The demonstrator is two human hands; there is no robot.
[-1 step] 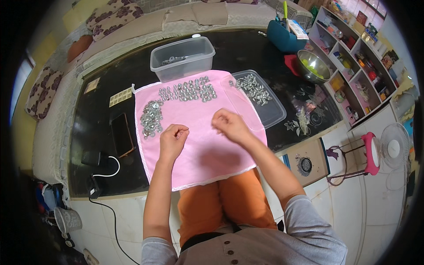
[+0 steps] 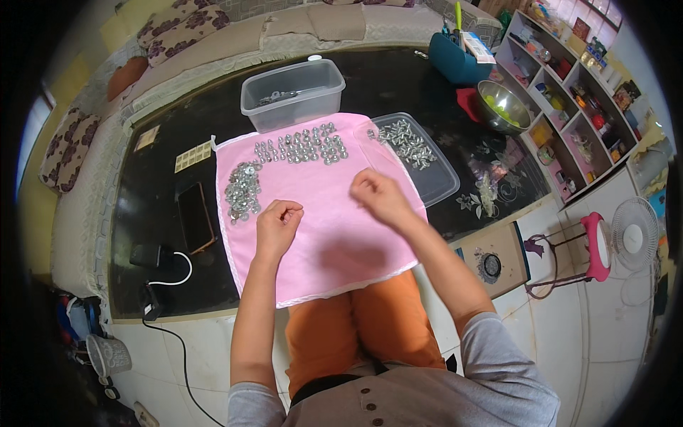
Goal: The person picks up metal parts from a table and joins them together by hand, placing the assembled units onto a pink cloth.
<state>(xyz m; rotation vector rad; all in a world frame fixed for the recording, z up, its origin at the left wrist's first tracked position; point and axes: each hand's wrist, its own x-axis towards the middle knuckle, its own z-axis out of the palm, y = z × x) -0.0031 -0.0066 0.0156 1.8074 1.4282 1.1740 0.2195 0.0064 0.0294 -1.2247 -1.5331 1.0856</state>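
My left hand (image 2: 278, 226) is held over the pink cloth (image 2: 320, 249), its fingers pinched together; anything between them is too small to make out. Farther right, my right hand (image 2: 376, 194) hovers above the cloth with curled fingers, slightly blurred. A heap of small, round silvery pieces (image 2: 242, 191) lies on the cloth's left side, beyond my left hand. Along the far part stand rows of small shiny metal pieces with round bases (image 2: 302, 146). Nearest my right hand is a grey plastic lid (image 2: 440, 186) bearing a pile of silvery screw-like pieces (image 2: 407, 142).
A clear plastic tub (image 2: 293, 96) stands behind the cloth on the dark table (image 2: 384, 78). To the left lie a phone (image 2: 196, 217) and a power adapter with cable (image 2: 146, 255). At the far right are a steel bowl (image 2: 523, 117) and a teal holder (image 2: 455, 62).
My right hand has shifted slightly to the right and away from me, toward the lid. My left hand stays almost where it was.
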